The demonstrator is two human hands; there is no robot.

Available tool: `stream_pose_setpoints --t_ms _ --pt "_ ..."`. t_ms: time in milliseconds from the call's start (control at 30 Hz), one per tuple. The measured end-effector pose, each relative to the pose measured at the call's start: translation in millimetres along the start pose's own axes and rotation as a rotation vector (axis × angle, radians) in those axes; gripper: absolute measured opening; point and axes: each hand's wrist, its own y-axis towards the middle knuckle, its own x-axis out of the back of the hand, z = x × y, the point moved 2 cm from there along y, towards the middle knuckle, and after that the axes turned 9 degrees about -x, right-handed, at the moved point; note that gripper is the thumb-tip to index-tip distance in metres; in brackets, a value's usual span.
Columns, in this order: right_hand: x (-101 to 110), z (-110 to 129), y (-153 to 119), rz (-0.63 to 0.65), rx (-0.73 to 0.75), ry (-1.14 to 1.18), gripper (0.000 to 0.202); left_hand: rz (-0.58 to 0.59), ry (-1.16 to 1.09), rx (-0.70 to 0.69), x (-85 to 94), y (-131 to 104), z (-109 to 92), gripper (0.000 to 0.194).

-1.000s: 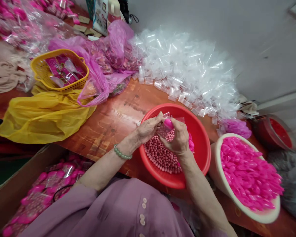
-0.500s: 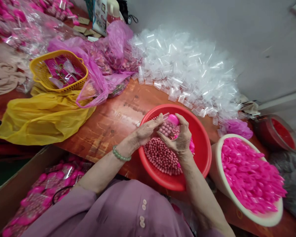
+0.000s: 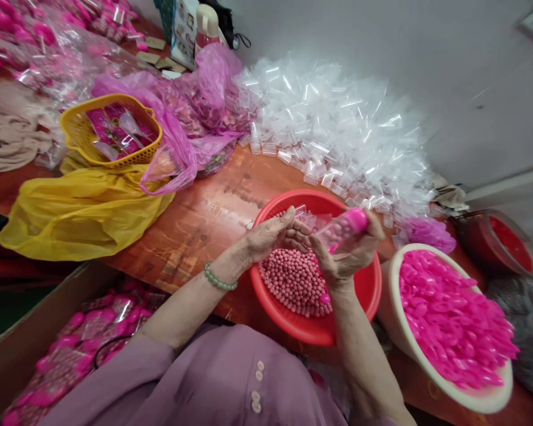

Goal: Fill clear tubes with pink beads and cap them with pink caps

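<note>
Right hand (image 3: 356, 251) grips tube (image 3: 339, 230): presumably light, stiff, slick; hold mid-body. Left hand (image 3: 275, 235) alongside, curled; contents unclear.

A grey wall (image 3: 328, 35) is rising behind the far edge of the reddish-brown wooden surface (image 3: 213, 204), a pale band (image 3: 506, 186) is crossing it toward the right, and light is glinting mid-surface.

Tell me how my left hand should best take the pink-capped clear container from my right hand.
Probably by its clear, bead-filled body, coming from the left: the container slants with that end toward your left hand, while the pink cap sits against your right hand's fingers.
</note>
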Motion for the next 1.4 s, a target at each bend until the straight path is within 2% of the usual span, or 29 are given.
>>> stream_pose_setpoints --t_ms 167,400,500,733,900,1033,1233,1400 --pt "-2.8 5.4 2.7 0.134 0.140 -0.069 0.081 -0.095 -0.018 -0.037 -0.4 -0.1 0.2 0.052" --pt "-6.9 5.6 2.3 0.230 0.083 -0.031 0.085 -0.037 -0.041 -0.037 -1.8 -1.0 -1.4 0.054" --pt "-6.9 4.7 2.4 0.241 0.108 -0.017 0.085 -0.013 -0.067 -0.045 -1.9 -1.0 -1.8 0.054" --pt "-9.4 7.0 3.7 0.283 0.147 -0.036 0.082 -0.066 -0.075 -0.054 -4.4 -0.6 -2.9 0.047" --pt "-12.2 7.2 3.5 0.350 0.137 -0.008 0.080 -0.050 -0.080 -0.040 -5.3 -0.2 -0.9 0.046" --pt "-14.7 5.5 2.9 0.375 0.150 -0.012 0.079 -0.061 -0.100 -0.082 -1.8 1.5 1.4 0.041" --pt "-16.5 8.8 2.9 0.360 0.292 -0.074 0.078 -0.047 -0.034 -0.057 2.6 3.5 3.6 0.053" --pt "-17.3 12.0 2.2 0.377 0.344 -0.078 0.075 0.010 -0.047 0.035 1.8 3.6 -1.1 0.066"
